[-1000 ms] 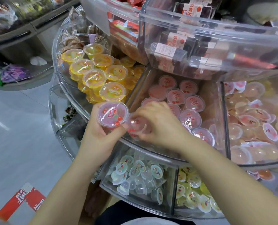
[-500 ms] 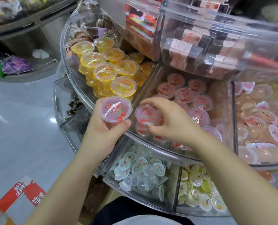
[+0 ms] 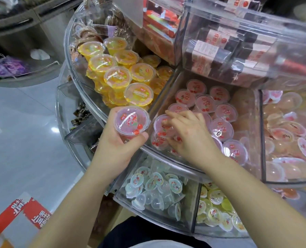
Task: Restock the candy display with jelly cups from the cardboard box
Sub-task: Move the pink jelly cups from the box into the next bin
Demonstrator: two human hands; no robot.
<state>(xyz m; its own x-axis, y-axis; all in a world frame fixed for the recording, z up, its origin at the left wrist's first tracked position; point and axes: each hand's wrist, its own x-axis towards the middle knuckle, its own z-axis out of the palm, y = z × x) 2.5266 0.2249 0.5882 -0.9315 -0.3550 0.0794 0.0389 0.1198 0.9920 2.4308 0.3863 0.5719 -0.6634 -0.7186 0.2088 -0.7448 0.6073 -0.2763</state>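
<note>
Single head-worn wide-angle view, looking forward and steeply down over front rim of curved clear candy display. Close range: forearms enter from bottom edge. Floor at left edge; upper tier along top. No second view.

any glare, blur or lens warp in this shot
Head view: wide-angle warp bends the clear display rim; glare spots on the floor; right hand fingers motion-blurred over the pink cups; left hand and its pink jelly cup sharp.
</note>
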